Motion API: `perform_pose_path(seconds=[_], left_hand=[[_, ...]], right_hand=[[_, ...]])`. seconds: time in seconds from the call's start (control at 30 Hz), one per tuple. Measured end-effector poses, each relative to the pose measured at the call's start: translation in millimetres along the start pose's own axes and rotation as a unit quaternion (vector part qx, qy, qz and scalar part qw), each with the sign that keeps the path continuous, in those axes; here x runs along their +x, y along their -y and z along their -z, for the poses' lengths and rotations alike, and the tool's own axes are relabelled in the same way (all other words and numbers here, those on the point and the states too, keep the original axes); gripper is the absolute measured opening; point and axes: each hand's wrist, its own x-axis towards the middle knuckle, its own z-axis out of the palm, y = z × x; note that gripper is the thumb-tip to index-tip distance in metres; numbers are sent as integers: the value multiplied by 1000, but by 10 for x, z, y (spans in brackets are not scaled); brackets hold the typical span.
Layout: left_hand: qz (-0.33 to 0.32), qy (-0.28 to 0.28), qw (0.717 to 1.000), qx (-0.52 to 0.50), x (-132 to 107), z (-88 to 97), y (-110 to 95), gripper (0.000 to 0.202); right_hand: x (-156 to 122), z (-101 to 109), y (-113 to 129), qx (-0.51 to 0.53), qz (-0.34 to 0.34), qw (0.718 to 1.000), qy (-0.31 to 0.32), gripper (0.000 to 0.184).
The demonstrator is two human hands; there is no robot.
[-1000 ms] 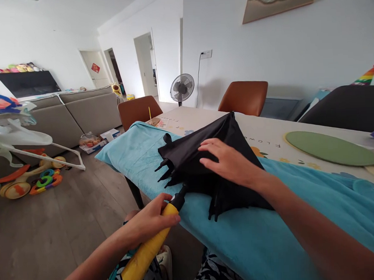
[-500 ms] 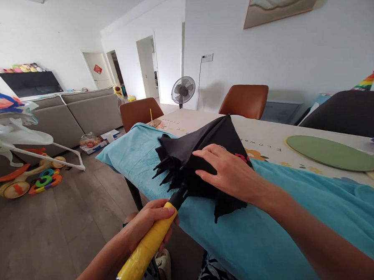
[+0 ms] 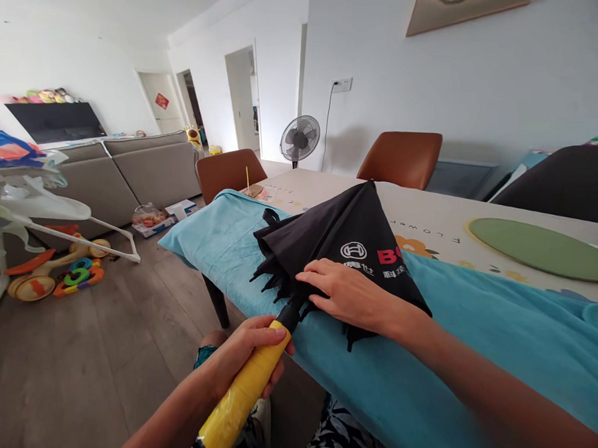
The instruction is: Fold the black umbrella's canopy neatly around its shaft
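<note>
A black umbrella with white and red print lies partly folded across a light blue cloth on the table. Its rib tips bunch near the shaft and its folds hang loose. Wrapped round the yellow handle, close to the black shaft, is my left hand. My right hand rests on the black fabric just below the white logo, its fingers stretched out and pointing left. The underside of the umbrella is hidden.
A green oval mat lies on the patterned table at the right. Brown chairs and a fan stand beyond. To the left are a white baby seat frame, toys on the floor and a grey sofa.
My right hand has slid down and slightly left over the fabric, uncovering the white logo and red letters. My left hand keeps its hold on the handle. The view has shifted a little.
</note>
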Motion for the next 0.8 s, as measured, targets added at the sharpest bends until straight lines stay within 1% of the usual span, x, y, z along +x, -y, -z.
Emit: perform_pose_path(seconds=[0.07, 0.13, 0.23, 0.37, 0.47, 0.6, 0.7, 0.8], left_hand=[[-9, -6, 1000, -8, 12, 16, 21, 17], [-8, -3, 1000, -8, 25, 49, 47, 18], [1, 12, 1000, -11, 39, 106, 72, 22], [10, 25, 999, -41, 40, 131, 50, 26], [29, 40, 995, -85, 29, 113, 14, 31], [62, 58, 988, -132, 2, 106, -11, 36], [58, 43, 991, -114, 10, 129, -31, 36], [46, -6, 996, -72, 101, 148, -115, 32]], right_hand=[[10, -27, 15, -38, 9, 999, -1, 29], [17, -36, 27, -65, 16, 998, -6, 23], [22, -70, 25, -79, 33, 996, -26, 18], [36, -191, 2, -80, 73, 992, -58, 25], [54, -258, -2, -94, 80, 989, -80, 25], [79, -270, 8, -125, 87, 984, -97, 24], [97, -278, 15, -148, 105, 980, -81, 24], [120, -288, 26, -175, 117, 975, -64, 24]])
